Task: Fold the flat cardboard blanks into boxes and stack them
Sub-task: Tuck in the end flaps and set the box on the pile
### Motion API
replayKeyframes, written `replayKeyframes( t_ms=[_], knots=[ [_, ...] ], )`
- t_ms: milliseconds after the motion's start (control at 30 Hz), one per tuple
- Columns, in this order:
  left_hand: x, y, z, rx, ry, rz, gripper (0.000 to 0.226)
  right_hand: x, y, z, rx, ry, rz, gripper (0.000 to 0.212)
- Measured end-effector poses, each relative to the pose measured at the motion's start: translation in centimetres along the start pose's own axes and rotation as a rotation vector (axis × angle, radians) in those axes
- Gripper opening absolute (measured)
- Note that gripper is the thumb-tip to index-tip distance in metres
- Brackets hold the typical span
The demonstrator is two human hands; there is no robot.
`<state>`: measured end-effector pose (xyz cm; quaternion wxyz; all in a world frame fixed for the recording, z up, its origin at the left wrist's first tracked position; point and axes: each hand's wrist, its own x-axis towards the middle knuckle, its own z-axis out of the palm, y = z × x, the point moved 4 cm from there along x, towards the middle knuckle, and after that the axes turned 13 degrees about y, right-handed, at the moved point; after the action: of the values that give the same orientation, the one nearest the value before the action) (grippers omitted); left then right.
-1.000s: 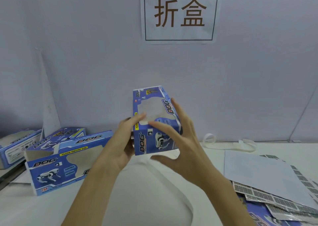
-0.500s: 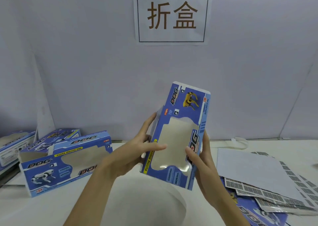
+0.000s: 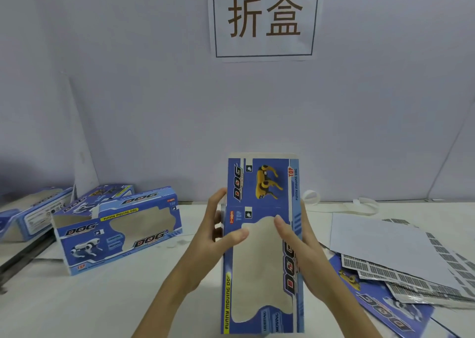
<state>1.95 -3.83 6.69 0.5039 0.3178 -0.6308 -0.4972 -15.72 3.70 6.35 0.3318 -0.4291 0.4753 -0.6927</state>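
Box point(image 3: 262, 247) now upright, nearer camera | left hand point(image 3: 218, 237) grips it | right hand point(image 3: 295, 247) grips it

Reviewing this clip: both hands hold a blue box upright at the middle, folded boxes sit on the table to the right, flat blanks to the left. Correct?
Not quite: the sides are swapped. The head view shows both hands, left hand and right hand, holding the blue box upright, but the folded boxes sit to the left and the flat blanks to the right.

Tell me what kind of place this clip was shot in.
Probably a box-folding workstation at a packing or assembly bench: a wall sign reads "折盒" (fold boxes), folded toy boxes sit on the white table, and flat blanks lie piled on the right.
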Motion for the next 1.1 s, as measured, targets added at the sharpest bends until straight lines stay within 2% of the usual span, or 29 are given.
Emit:
replayKeyframes(
  t_ms=[233, 300, 367, 467, 533, 567, 667, 767, 833, 933, 967, 1033, 1100],
  knots=[
    [-1.0, 1.0, 0.1, -0.002, 0.051, 0.097, 0.049, -0.1, -0.2, 0.7, -0.005, 0.057, -0.032, 0.054],
    [-1.2, 1.3, 0.1, -0.007, 0.073, 0.150, 0.049, -0.3, -0.5, 0.9, -0.022, 0.063, -0.045, 0.052],
    [-1.3, 1.6, 0.0, -0.003, 0.114, 0.206, 0.058, -0.4, -1.3, 1.0, -0.104, 0.125, -0.204, 0.057],
    [-1.5, 2.0, -0.7, 0.109, 0.373, 0.334, 0.066, -0.9, -1.4, 0.7, -0.292, 0.312, -0.452, 0.075],
    [-2.1, 2.5, -0.8, 0.241, 0.527, 0.433, 0.058, -1.7, -0.8, 1.6, -0.340, 0.261, -0.533, 0.072],
    [-2.5, 2.7, -0.5, 0.268, 0.536, 0.463, 0.053, -2.3, -0.3, 2.4, -0.356, 0.188, -0.551, 0.072],
    [-3.1, 2.7, 0.5, 0.182, 0.475, 0.479, 0.051, -3.2, 1.0, 4.5, -0.307, 0.012, -0.440, 0.093],
    [-2.7, 2.6, 0.1, 0.102, 0.472, 0.477, 0.045, -2.8, 1.2, 4.7, -0.144, 0.037, -0.201, 0.109],
    [-2.1, 2.2, -0.5, 0.117, 0.464, 0.444, 0.047, -2.2, 1.2, 3.7, -0.095, 0.101, -0.162, 0.101],
    [-1.3, 1.1, -1.4, 0.270, 0.440, 0.281, 0.081, -1.7, 0.9, 2.7, -0.035, 0.067, -0.135, 0.086],
    [-1.2, 0.7, -1.5, 0.221, 0.366, 0.177, 0.084, -1.6, 0.9, 2.4, 0.004, 0.039, -0.106, 0.085],
    [-1.1, 0.2, -1.6, -0.001, 0.178, 0.020, 0.076, -1.6, 1.1, 2.0, 0.085, -0.029, -0.033, 0.090],
    [-1.3, 0.5, -1.9, -0.080, 0.072, 0.043, 0.078, -1.7, 0.8, 1.9, 0.130, -0.070, -0.012, 0.094]
  ],
)
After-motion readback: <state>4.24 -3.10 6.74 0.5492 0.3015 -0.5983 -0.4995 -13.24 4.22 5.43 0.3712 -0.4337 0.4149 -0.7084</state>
